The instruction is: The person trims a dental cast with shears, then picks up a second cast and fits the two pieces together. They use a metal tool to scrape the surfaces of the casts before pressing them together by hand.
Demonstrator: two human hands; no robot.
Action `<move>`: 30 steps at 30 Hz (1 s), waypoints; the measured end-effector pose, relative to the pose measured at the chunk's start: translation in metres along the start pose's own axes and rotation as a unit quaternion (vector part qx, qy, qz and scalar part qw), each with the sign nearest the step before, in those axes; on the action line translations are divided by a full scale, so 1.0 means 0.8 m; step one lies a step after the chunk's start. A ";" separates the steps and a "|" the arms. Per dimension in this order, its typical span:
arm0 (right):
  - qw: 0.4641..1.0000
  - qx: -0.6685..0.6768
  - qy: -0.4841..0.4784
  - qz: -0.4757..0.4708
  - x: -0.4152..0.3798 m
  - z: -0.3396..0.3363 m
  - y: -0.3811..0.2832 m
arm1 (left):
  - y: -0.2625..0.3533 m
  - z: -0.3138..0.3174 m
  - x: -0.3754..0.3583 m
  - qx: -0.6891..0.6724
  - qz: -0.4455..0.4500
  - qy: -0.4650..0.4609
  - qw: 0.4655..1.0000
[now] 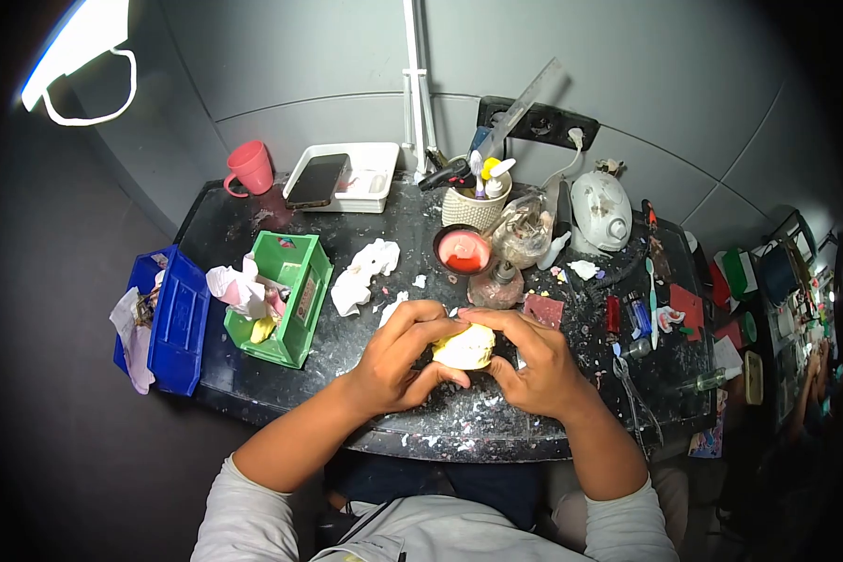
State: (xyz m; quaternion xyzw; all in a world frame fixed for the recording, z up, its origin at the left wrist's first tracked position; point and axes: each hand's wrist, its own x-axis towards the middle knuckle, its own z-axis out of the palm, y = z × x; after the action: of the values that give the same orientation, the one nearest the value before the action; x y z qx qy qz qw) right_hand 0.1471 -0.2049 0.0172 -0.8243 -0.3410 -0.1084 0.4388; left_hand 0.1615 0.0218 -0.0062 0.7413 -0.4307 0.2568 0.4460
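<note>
Between my two hands is a pale yellow, rough-surfaced lump (pixel 465 347), held over the front part of the dark table. My left hand (pixel 400 361) grips its left side, fingers curled over the top and thumb below. On the right side, my right hand (pixel 534 361) pinches it between fingers and thumb. Just beyond the hands are a small glass burner (pixel 496 287), a dark red square sheet (pixel 543 310) and a round bowl of pink and red material (pixel 463 251). White scraps lie scattered on the table (pixel 384 433) below the lump.
To the left stand a green bin (pixel 311 309) and a blue bin (pixel 181 323). Farther back are a pink mug (pixel 250 169), a white tray (pixel 375 192) with a phone, a woven pot (pixel 468 211) of tools and a white machine (pixel 599 211). Hand tools lie at right.
</note>
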 end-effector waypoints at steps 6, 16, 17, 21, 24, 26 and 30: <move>1.000 -0.020 -0.004 -0.012 -0.005 -0.001 0.000 | -0.001 0.000 0.007 -0.027 -0.015 -0.031 0.999; 0.999 0.024 -0.007 -0.025 0.002 -0.004 -0.009 | 0.002 0.008 -0.001 -0.032 -0.012 0.018 0.999; 0.999 0.034 -0.007 -0.012 0.000 -0.003 -0.009 | 0.004 0.009 -0.002 -0.038 -0.015 0.023 0.999; 0.999 0.033 -0.013 -0.020 -0.001 -0.006 -0.007 | 0.000 0.017 -0.009 -0.050 -0.005 0.034 0.998; 0.999 0.032 -0.006 -0.026 0.000 -0.007 -0.009 | -0.003 0.018 -0.009 -0.057 0.008 0.037 0.998; 0.999 0.024 -0.004 -0.026 -0.001 -0.006 -0.009 | -0.001 0.015 -0.005 -0.062 0.014 0.028 0.998; 0.999 0.011 -0.011 -0.036 0.001 -0.008 -0.014 | 0.003 0.004 0.003 -0.043 0.012 0.006 0.999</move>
State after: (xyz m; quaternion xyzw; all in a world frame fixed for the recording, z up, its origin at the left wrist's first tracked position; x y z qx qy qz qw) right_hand 0.1410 -0.2057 0.0285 -0.8077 -0.3762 -0.1110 0.4403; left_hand 0.1606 0.0175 -0.0052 0.7148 -0.4473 0.2476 0.4771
